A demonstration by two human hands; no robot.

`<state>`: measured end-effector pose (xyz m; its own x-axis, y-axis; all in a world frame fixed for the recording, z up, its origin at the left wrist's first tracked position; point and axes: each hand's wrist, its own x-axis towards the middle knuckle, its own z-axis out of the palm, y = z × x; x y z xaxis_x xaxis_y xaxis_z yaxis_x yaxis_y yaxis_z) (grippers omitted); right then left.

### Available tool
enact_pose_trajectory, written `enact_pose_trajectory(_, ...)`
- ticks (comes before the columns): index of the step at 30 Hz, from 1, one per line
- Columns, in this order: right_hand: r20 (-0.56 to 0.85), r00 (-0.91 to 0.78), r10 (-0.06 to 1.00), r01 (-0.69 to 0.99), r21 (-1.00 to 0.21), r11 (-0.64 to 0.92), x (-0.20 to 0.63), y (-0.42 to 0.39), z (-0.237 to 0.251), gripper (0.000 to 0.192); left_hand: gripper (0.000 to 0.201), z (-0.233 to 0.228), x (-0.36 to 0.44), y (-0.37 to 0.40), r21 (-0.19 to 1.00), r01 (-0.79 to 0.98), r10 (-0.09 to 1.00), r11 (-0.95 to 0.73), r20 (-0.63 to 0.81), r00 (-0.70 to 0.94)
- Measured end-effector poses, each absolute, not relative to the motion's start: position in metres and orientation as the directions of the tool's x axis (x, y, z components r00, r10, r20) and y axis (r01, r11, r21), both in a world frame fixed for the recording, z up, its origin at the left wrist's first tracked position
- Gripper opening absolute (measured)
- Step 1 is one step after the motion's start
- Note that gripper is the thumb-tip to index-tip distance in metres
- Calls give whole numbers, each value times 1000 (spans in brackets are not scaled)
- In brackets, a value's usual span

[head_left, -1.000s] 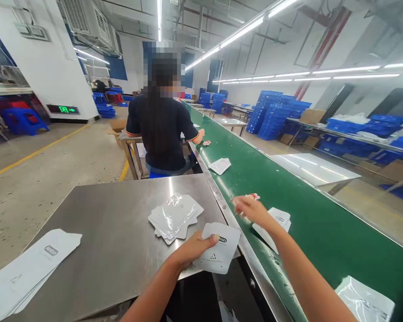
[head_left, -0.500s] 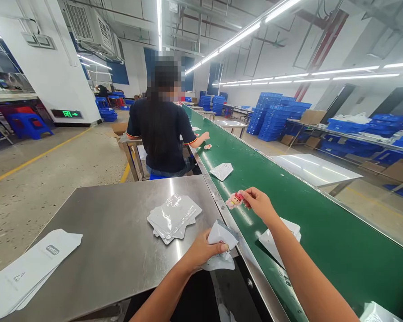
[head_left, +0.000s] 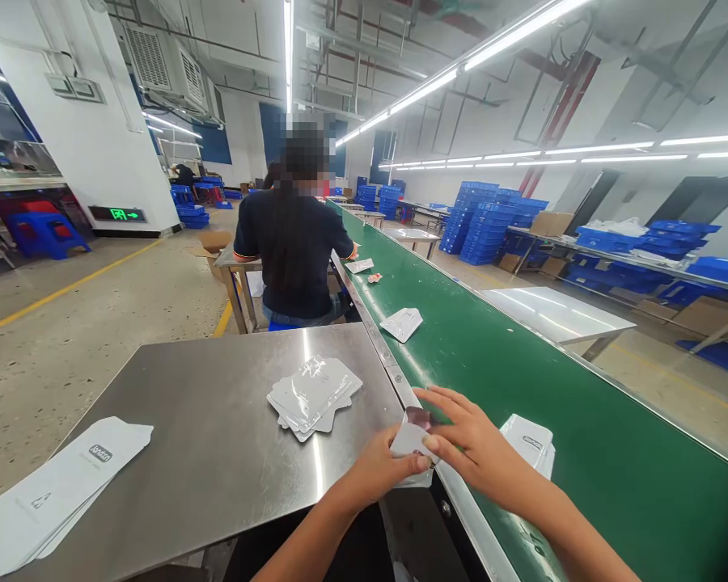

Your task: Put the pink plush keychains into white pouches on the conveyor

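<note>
My left hand (head_left: 385, 469) is closed on a white, glossy pouch (head_left: 409, 443), its thumb across the front. The pouch's mouth faces up, with a dull pinkish patch showing inside. My right hand (head_left: 476, 440) is at the pouch's right side, fingers stretched out and apart over the mouth, thumb touching the front. No figure shows in my right hand; whether one is inside the pouch I cannot tell. A stack of flat white pouches (head_left: 315, 392) lies on the metal table (head_left: 212, 412) to the left. More white pouches (head_left: 531, 443) lie behind my right hand, on the green belt (head_left: 588, 477).
Long white printed sleeves (head_left: 66, 493) lie at the table's left. Farther up the belt are a pouch (head_left: 402, 324), a small pinkish piece (head_left: 374, 278) and another white packet (head_left: 360, 265). A co-worker (head_left: 291, 250) sits ahead with their back to me. A metal rail (head_left: 394, 372) separates table and belt.
My right hand has come from over the belt to the pouch in my left hand. The pink-and-red figure it pinched is no longer visible. The co-worker's arm has drawn back from the belt.
</note>
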<state>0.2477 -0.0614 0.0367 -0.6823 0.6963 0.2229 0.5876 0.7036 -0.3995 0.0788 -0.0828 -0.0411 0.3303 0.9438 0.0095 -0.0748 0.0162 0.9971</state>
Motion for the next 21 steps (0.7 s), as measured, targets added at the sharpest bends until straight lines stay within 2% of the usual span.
enact_pose_trajectory(2, 205, -712, 672, 583, -361, 728, 250, -65, 32, 27, 23, -40, 83, -82, 1000, 21, 954, -21, 14, 299)
enact_pose_trajectory(4, 153, -725, 671, 577, -397, 714, 254, -63, 29, 30, 21, -38, 83, -80, 989, 133, 940, -67, 18, 341)
enact_pose_trajectory(6, 108, -704, 702, 590, -463, 662, 261, -54, 25, 36, 36, -33, 76, -73, 973, 183, 887, -139, 40, 461)
enact_pose_trajectory(8, 124, -593, 796, 664, -484, 570, 276, -37, 20, 42, 54, -25, 55, -59, 945, 255, 871, -206, 58, 488)
enact_pose_trajectory(9, 156, -493, 856, 724, -472, 503, 287, -26, 15, 43, 54, -22, 40, -50, 914, 348, 907, -209, 49, 417)
enact_pose_trajectory(10, 189, -376, 907, 784, -456, 420, 299, -14, 10, 44, 48, -20, 23, -41, 847, 504, 970, -168, 51, 236)
enact_pose_trajectory(11, 207, -259, 944, 835, -442, 326, 312, 0, 4, 44, 44, -20, 4, -31, 726, 686, 997, -50, 75, -6)
enact_pose_trajectory(12, 187, -161, 969, 871, -435, 228, 326, 14, -3, 43, 45, -21, -15, -21, 674, 737, 985, 52, 88, -150)
enact_pose_trajectory(14, 73, -24, 997, 908, -416, 53, 353, 40, -19, 42, 46, -30, -51, -6, 602, 775, 944, 195, 101, -316)
enact_pose_trajectory(17, -30, 137, 990, 919, -369, -139, 382, 69, -40, 47, 38, -48, -85, 6, 530, 786, 903, 319, 82, -422)
enact_pose_trajectory(19, 32, 190, 981, 924, -343, -168, 386, 77, -47, 56, 27, -59, -95, 10, 512, 790, 898, 337, 77, -433)
enact_pose_trajectory(21, 162, 157, 974, 944, -313, -100, 376, 76, -47, 59, 19, -64, -98, 11, 514, 794, 900, 324, 92, -427)
